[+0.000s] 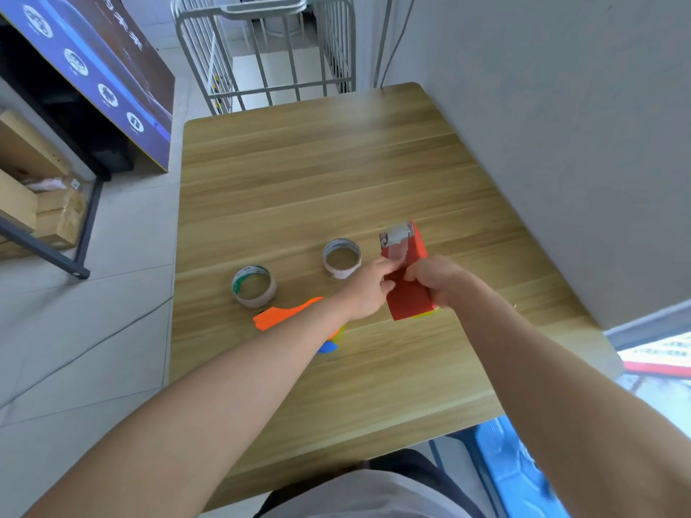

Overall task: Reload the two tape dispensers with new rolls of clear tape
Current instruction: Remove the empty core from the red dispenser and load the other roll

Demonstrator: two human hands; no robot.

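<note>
Right hand (pixel 435 280) grips red dispenser (pixel 407 278) by its body, raised over table (pixel 336 181); left hand (pixel 368 289) pinches at its near edge. Two rolls (pixel 341 258) (pixel 254 286) lie left, orange dispenser (pixel 288 316) under the left forearm. Advice: steady the body, free the spindle, then seat a roll squarely

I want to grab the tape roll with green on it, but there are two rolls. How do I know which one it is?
Look at the wooden table, then at the two hollow tape rolls lying flat left of the person's hands. The green-marked roll is the one nearer the table's left edge, just above the orange dispenser. The other roll, beside the red dispenser, shows no green.
</note>
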